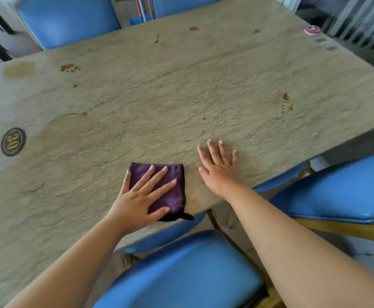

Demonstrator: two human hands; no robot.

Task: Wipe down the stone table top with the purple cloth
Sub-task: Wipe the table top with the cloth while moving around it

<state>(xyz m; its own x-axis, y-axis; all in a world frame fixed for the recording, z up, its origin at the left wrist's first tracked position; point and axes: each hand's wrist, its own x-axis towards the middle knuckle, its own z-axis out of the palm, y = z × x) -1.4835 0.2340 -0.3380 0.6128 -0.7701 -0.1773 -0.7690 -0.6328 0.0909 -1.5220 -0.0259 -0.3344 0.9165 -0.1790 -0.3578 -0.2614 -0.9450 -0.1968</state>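
Blue chairs [181,274] stand around the stone tabletop [159,96]. Brown spots [70,68] lie far beyond both hands. Left hand [140,200] presses flat, fingers spread, on the folded purple cloth [170,185]. Right hand [220,166], fingers spread wide and holding nothing, rests just beside it.

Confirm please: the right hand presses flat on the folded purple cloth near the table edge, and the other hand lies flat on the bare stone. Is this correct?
Not quite: the hands are swapped. In the head view the left hand presses flat on the folded purple cloth near the edge of the table, and the right hand lies flat on the bare stone.
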